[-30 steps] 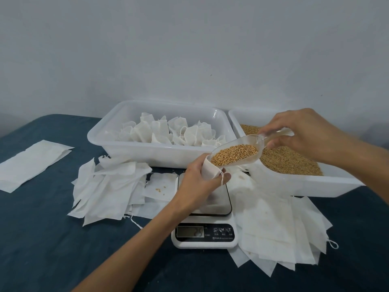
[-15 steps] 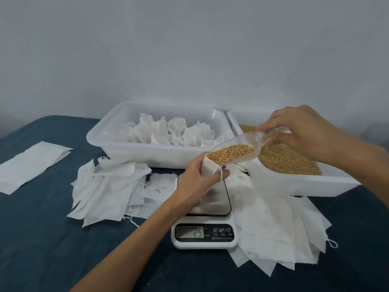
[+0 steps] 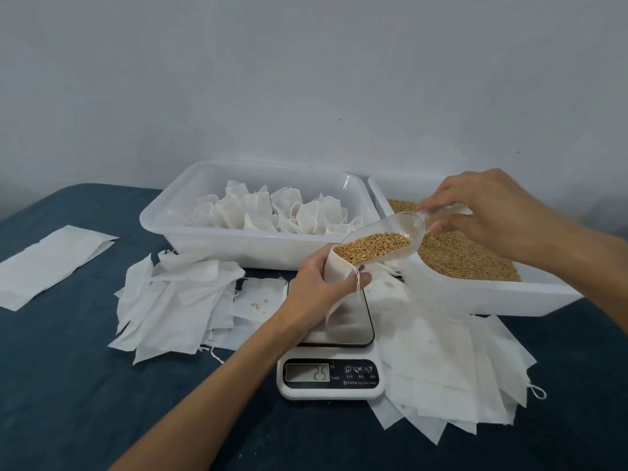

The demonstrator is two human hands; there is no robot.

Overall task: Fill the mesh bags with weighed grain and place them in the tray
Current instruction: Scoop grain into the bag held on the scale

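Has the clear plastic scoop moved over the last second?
Yes, slightly. The clear plastic scoop of grain has edged left toward the white tray of filled bags, its lip now at the bag mouth held over the scale.

**Crowded centre, open left edge**

At twelve o'clock two tubs block the way: the tray of filled bags and, touching it at its right, the grain bin. The scale sits dead centre, hemmed by loose bag piles at nine and three. Bare bench lies open from seven to eight o'clock.
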